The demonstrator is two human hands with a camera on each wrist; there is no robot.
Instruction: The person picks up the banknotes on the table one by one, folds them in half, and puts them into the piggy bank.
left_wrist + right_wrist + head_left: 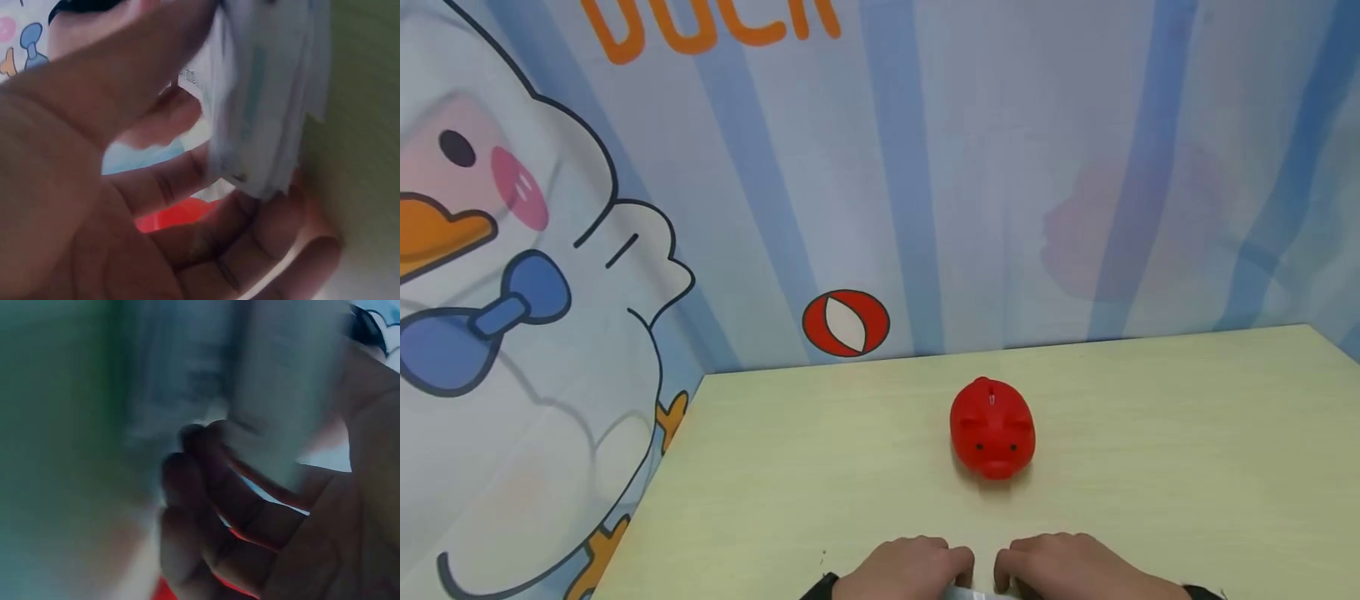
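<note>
- Thin white paper packet (262, 94): both hands, left hand (904, 569) and right hand (1067, 569), pinch it at the counter's (850, 467) near edge.
- We'd keep our fingers (250, 237) firm, well short of the red plastic piggy bank (992, 427).

Above the red plastic piggy bank (992, 427), orange letters (707, 25) cut off at the top seem to read "DUCK" on the blue-striped cartoon backdrop (1000, 167). Print on the white packet (262, 94) between my fingers (187, 119) is too blurred to read.
</note>
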